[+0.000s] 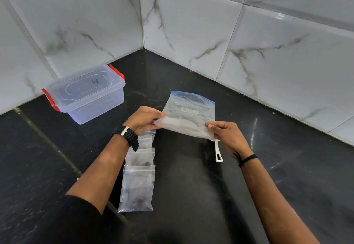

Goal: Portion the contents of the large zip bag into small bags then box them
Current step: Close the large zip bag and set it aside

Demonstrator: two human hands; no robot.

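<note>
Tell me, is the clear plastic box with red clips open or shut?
Shut. The clear plastic box with red clips has its lid seated flat on top; whether the clips are latched, I cannot tell.

upside-down white lettering on large zip bag (188, 109), unreadable; handwritten mark on box lid (86, 85)

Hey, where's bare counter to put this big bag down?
Bare counter lies right of the large zip bag, toward the wall. Crowded: the small bags under the left hand, and the white handle by the right hand.
</note>
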